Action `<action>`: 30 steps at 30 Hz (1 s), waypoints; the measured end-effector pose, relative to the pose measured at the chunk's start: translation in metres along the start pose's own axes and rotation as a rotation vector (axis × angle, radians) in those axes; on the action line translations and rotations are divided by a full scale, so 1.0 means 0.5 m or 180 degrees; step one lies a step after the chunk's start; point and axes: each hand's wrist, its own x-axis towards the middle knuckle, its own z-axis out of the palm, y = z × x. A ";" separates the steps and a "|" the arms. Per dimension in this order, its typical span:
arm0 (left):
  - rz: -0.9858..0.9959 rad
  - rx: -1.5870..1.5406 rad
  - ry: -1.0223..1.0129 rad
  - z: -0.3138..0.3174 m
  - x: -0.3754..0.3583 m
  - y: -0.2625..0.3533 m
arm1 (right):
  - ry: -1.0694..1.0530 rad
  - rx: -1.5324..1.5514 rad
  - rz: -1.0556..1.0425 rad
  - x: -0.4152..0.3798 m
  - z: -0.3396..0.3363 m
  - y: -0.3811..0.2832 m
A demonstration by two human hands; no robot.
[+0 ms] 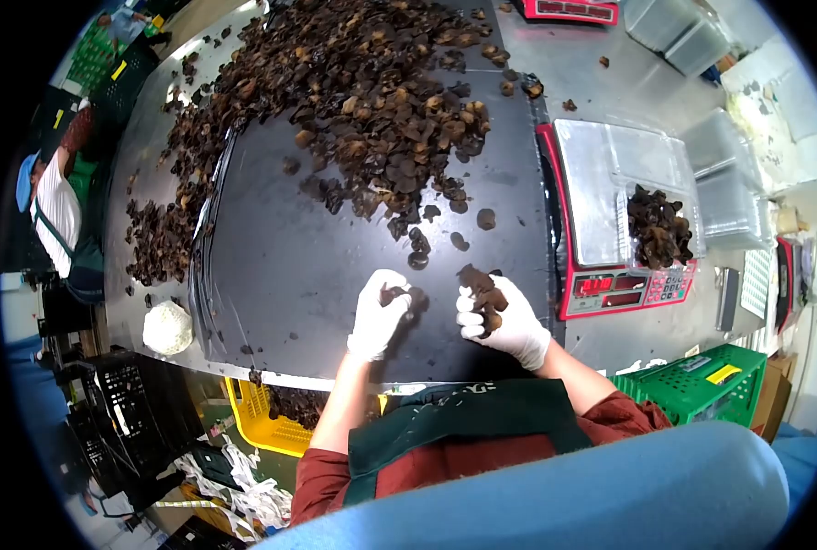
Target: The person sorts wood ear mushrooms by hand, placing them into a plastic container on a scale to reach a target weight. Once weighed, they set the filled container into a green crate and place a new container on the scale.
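My gloved left hand (381, 316) is closed around a small dark piece of wood ear mushroom (393, 295), just above the black mat (271, 257). To its right, my gloved right hand (516, 328) has its fingers wrapped round several brown wood ear mushrooms (484, 295), which stick out past the thumb. A large heap of wood ear mushrooms (372, 101) spreads over the far part of the mat, and a few loose ones lie between it and my hands. On the right, a clear tray of wood ear mushrooms (658, 229) rests on a red scale (578, 266).
Stacked clear plastic trays (729, 183) stand right of the scale. A second red scale (569, 11) is at the far edge. A white ball-shaped object (167, 328) sits at the table's near left. Below are a yellow crate (248, 422) and a green crate (738, 380). A co-worker (57, 215) stands at left.
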 end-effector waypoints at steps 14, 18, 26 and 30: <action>-0.0845 -0.1556 0.0064 0.045 -0.049 -0.061 | 0.1525 -0.6729 -0.1895 -0.008 0.038 0.095; 0.0096 -0.0479 0.0393 0.028 -0.012 -0.035 | 0.1586 -0.7919 -0.3248 -0.008 0.037 0.023; 0.1268 0.2428 0.0729 0.050 0.110 -0.013 | 0.0808 -0.8909 -0.2740 0.001 -0.047 -0.058; 0.0881 0.3484 0.0690 0.082 0.118 -0.007 | 0.1846 -0.8374 -0.3122 0.060 0.004 -0.068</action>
